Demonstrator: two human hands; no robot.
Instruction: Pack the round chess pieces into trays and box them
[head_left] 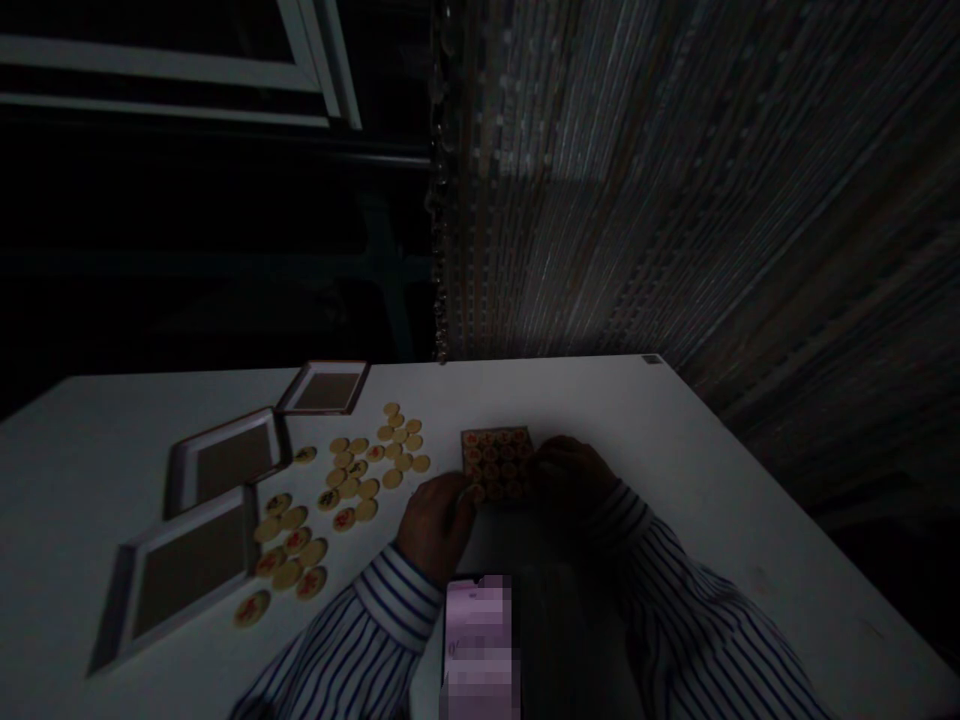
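A small square box (497,503) holds rows of round xiangqi pieces with red characters, lying on the white table. At its near left corner my left hand (435,525) is closed, thumb and fingertips on a pale xiangqi piece (475,494). Curled against the box's right side is my right hand (576,474); its fingers are in deep shadow but appear to grip the edge. Loose xiangqi pieces (349,487) lie scattered to the left, some showing characters and others plain.
Two open trays or lids (255,545) (171,480) and another farther back (361,385) stand at the left. A phone with a lit pink screen (480,630) is in front of me. Beyond the white table (600,385) hangs a string curtain (570,220). The room is dim.
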